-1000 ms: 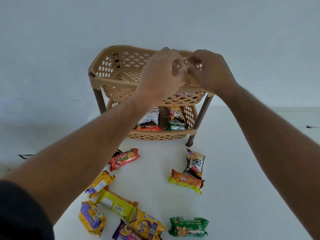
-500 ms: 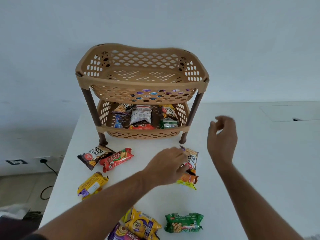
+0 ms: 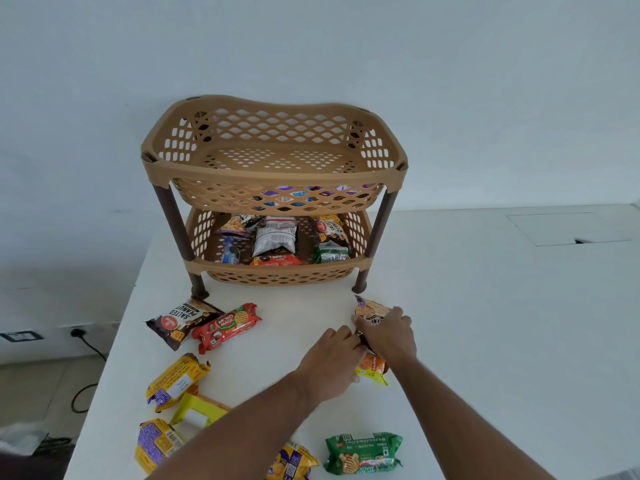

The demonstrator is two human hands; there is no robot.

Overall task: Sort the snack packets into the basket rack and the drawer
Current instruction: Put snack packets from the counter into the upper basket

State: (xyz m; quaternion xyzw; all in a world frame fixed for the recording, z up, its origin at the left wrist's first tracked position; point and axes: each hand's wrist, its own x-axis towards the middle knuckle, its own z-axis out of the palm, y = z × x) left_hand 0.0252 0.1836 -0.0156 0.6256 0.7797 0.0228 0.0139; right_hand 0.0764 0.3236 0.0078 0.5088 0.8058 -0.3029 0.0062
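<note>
A tan two-tier basket rack (image 3: pixel 277 174) stands on the white table (image 3: pixel 485 341); its lower tier holds several snack packets (image 3: pixel 275 239). In front of its right leg lies a salted peanuts packet (image 3: pixel 370 308) on top of an orange biscuit packet (image 3: pixel 372 368). My right hand (image 3: pixel 389 332) rests over the peanuts packet with fingers closed on it. My left hand (image 3: pixel 332 358) touches the same packet's left edge; its grip is hidden.
Loose packets lie on the table's left: another salted peanuts pack (image 3: pixel 181 320), a red biscuit pack (image 3: pixel 227 327), yellow packs (image 3: pixel 176 381), a green pack (image 3: pixel 363 452) near the front. A recessed panel (image 3: pixel 568 228) sits at the far right. The table's left edge drops to the floor.
Both hands came down from the top basket's rim to the table. My right hand has now landed on the peanuts packet, where my left hand arrived half a second ago.
</note>
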